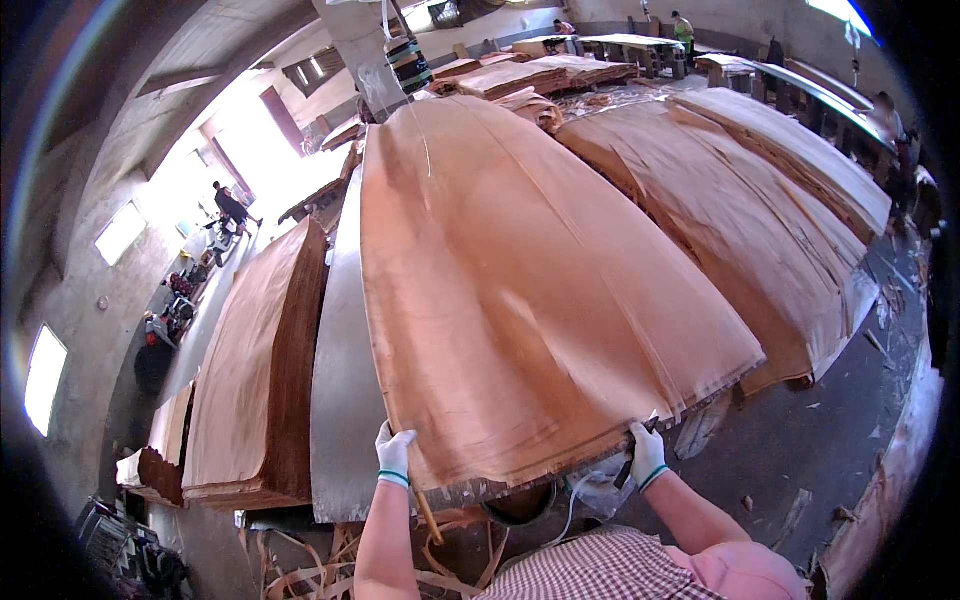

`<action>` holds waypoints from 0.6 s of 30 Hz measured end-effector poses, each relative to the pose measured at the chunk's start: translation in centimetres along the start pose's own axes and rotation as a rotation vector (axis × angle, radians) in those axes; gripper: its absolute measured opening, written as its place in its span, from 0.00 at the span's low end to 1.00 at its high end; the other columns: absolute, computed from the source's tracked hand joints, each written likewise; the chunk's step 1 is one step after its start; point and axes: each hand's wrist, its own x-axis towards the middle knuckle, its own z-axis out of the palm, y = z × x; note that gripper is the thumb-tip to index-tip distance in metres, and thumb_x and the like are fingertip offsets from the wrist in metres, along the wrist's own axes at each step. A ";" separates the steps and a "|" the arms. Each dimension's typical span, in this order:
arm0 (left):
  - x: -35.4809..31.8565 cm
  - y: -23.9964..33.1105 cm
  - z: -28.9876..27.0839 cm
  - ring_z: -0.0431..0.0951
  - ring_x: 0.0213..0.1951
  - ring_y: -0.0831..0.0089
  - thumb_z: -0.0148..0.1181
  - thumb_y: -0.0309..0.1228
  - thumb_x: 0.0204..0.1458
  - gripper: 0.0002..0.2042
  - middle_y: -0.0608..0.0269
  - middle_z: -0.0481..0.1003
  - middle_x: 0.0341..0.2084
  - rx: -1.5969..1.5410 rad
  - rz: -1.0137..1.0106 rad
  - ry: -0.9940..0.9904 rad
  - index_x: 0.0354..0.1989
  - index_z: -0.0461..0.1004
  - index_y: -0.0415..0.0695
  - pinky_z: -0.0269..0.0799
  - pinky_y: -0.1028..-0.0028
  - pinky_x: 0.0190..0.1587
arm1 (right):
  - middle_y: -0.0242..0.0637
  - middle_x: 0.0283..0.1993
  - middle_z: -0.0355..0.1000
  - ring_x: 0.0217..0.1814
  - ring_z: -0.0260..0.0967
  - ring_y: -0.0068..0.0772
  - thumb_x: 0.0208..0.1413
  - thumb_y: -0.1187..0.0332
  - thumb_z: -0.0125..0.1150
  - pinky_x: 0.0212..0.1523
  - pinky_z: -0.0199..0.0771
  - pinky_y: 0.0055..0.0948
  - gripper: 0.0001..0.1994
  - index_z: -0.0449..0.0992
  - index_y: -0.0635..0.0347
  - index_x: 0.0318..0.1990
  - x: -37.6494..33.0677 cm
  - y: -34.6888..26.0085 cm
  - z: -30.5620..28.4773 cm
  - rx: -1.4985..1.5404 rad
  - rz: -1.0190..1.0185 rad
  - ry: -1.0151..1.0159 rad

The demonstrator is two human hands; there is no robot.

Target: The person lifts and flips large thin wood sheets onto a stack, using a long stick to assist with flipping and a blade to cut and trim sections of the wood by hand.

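Note:
A large reddish-brown wood veneer sheet (520,290) lies in front of me, its surface gently wavy, with a long pale line running down its right half. At its near left corner my left hand (394,450), in a white glove with a green cuff, is closed on the edge, thumb on top. A thin yellowish stick or strip (430,518) hangs below that hand; whether the fingers hold it too is unclear. My right hand (648,452), gloved likewise, is closed around a dark knife-like tool (625,472) beside the sheet's near right edge. Its fingers are partly hidden.
Veneer stacks stand at left (250,370) and right (720,220). A pale metal-like surface (340,400) shows beside the sheet. Veneer scraps (310,570) litter the floor near my feet. A pillar (365,50) rises beyond. Several people are farther off, one walking (232,207) at left.

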 end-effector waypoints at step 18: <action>13.9 -5.0 -15.6 0.78 0.28 0.69 0.58 0.46 0.53 0.22 0.58 0.76 0.33 0.201 -0.575 -0.341 0.46 0.72 0.40 0.75 0.69 0.31 | 0.29 0.27 0.73 0.16 0.62 0.18 0.53 0.62 0.62 0.16 0.57 0.19 0.10 0.76 0.57 0.37 -7.8 12.2 13.7 -0.389 -0.166 0.078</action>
